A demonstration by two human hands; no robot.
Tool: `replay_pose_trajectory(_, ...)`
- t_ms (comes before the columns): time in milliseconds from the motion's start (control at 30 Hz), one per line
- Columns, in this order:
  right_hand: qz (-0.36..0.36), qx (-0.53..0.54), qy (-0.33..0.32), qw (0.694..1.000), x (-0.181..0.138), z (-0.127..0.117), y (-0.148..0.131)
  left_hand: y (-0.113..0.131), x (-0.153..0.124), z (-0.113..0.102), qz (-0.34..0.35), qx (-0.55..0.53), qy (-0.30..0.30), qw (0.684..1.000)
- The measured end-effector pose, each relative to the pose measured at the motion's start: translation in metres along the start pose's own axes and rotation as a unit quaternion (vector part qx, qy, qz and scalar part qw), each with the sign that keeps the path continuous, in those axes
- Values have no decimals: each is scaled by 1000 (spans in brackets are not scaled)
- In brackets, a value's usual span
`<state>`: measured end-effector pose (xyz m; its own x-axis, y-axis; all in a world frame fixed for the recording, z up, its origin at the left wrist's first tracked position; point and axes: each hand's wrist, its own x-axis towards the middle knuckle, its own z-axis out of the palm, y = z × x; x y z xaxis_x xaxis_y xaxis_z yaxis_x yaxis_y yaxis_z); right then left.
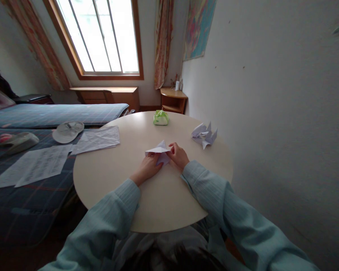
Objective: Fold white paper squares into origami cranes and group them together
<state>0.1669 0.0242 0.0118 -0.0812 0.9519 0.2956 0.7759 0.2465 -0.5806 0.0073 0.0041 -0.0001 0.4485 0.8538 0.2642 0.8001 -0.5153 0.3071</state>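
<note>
Between my hands, just above the table, is a folded sheet of white paper [159, 149] with a raised point at its top and a flap hanging below. My left hand [149, 167] grips it from the near left side, its fingers partly hidden under the paper and its thumb along the lower flap. At the right corner, my right hand [178, 155] pinches the paper's edge between thumb and fingers. Farther right on the table lie folded white paper shapes [205, 135], pointed and bunched close together.
The round cream table [107, 180] holds a green tissue pack [161, 117] at its far side and white sheets [98, 139] at its left edge. Beside it, a bed [45, 203] carries printed pages [42, 165] and a white cap [68, 131]. A wall [271, 124] runs along the right.
</note>
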Motion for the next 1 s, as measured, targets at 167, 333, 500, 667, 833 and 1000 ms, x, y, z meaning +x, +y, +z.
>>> replay_pose_trajectory(167, -2, 18, -25, 1000, -2, -2, -4, 2, -1, -2, -29, -13, -12, 999)
replay_pose_trajectory(333, 1, 73, 11, 997, -1, -1, -2, 4, -3, -4, -24, -29, -23, 999)
replay_pose_trajectory(500, -9, 98, 23, 995, 0, 0, 0, 6, -4, -3, -7, -47, -23, 999)
replay_pose_trajectory(667, -25, 125, 21, 992, -1, 1, -1, 7, -3, -2, -6, -57, -16, 998)
replay_pose_trajectory(833, -18, 153, 30, 988, -1, 2, 1, 9, -3, -3, -13, -61, -22, 998)
replay_pose_trajectory(1000, -14, 129, 35, 991, 0, 2, 2, 9, -4, -4, 1, -77, -13, 997)
